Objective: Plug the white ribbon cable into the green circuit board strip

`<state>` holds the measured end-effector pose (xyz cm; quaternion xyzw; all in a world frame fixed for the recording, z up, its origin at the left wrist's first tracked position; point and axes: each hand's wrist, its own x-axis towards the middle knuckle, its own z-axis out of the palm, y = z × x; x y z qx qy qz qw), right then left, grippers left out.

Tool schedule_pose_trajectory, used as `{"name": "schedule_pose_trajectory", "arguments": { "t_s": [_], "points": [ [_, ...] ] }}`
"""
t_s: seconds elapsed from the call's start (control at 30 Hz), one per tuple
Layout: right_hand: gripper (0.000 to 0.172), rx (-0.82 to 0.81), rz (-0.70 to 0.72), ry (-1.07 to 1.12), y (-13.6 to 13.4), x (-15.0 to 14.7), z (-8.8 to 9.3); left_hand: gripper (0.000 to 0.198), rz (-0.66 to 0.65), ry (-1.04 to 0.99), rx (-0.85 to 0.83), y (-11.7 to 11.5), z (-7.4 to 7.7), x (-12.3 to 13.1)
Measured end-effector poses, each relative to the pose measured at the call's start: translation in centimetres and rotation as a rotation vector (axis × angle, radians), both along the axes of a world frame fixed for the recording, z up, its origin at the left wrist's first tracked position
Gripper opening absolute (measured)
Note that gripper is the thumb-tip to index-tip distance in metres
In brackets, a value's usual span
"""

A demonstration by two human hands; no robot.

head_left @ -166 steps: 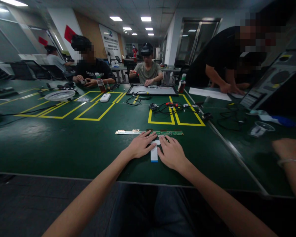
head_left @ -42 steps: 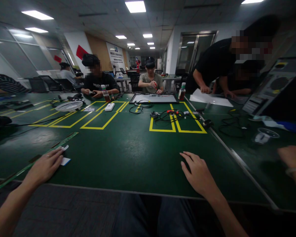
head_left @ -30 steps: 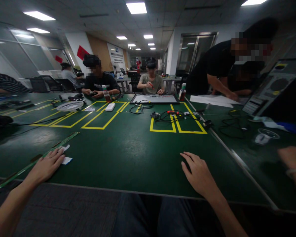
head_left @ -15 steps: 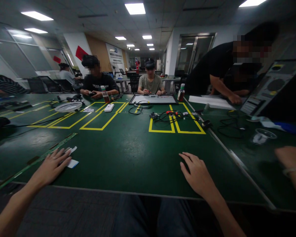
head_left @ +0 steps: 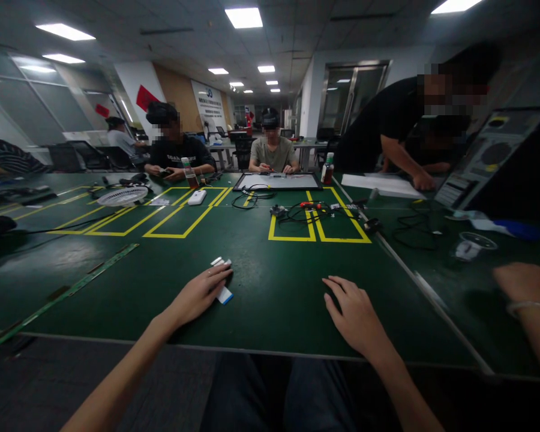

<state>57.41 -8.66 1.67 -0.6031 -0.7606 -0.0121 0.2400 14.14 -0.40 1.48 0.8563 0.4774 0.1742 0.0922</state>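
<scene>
My left hand [head_left: 200, 293] is low over the green table, its fingers closed over a white flat ribbon cable [head_left: 225, 296]. One end of the cable, blue-tipped, sticks out below the fingers, and more white shows beyond the fingertips. The middle of the cable is hidden under the hand. My right hand [head_left: 351, 309] rests palm down on the table with its fingers stretched out and nothing in them. To the left of my left hand lies a long, narrow green circuit board [head_left: 81, 282], its near end reaching past the table edge.
Ahead on the table [head_left: 252, 324] are tangled black cables [head_left: 297, 211], a white box [head_left: 197, 197], a fan [head_left: 122, 197] and a framed panel [head_left: 276, 182]. A computer case [head_left: 495, 159] stands at right, near a clear cup [head_left: 470, 247]. Another person's forearm [head_left: 528, 300] reaches in at right.
My left hand has moved right, away from the circuit board, taking the white ribbon cable along to the middle of the table. My right hand stays in place.
</scene>
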Motion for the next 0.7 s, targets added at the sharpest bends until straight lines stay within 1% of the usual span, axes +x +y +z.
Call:
{"name": "schedule_pose_trajectory", "arguments": {
  "t_s": [0.07,0.1,0.2,0.3,0.4,0.5,0.57,0.63,0.7],
  "points": [
    [0.042,-0.003,-0.002,-0.003,0.0,0.0,0.0,0.049,-0.107,-0.042,-0.033,0.0,0.3,2.8],
    [0.042,-0.006,-0.003,-0.005,0.0,0.0,0.0,0.052,-0.170,-0.053,-0.047,-0.1,0.5,4.1],
    [0.043,-0.014,-0.006,-0.004,-0.1,0.0,0.0,0.067,-0.327,-0.057,-0.074,-0.4,1.3,7.8],
    [0.043,-0.010,-0.002,0.001,0.0,0.0,0.0,0.079,-0.408,-0.061,-0.093,-0.5,1.6,10.8],
    [0.042,-0.005,-0.005,0.001,0.0,0.0,-0.1,0.085,-0.480,-0.086,-0.093,-0.5,1.4,13.2],
    [0.042,-0.015,-0.012,-0.011,0.0,-0.1,0.0,0.086,-0.535,-0.131,-0.096,-0.6,1.2,14.6],
    [0.042,-0.023,-0.014,-0.022,-0.1,-0.1,0.1,0.083,-0.550,-0.162,-0.111,-0.9,1.2,14.9],
    [0.042,-0.024,-0.016,-0.023,-0.1,-0.1,0.1,0.079,-0.546,-0.199,-0.113,-1.2,1.3,14.8],
    [0.042,-0.023,-0.016,-0.015,-0.1,-0.1,0.2,0.075,-0.524,-0.265,-0.075,-1.5,1.6,14.1]
  ]
}}
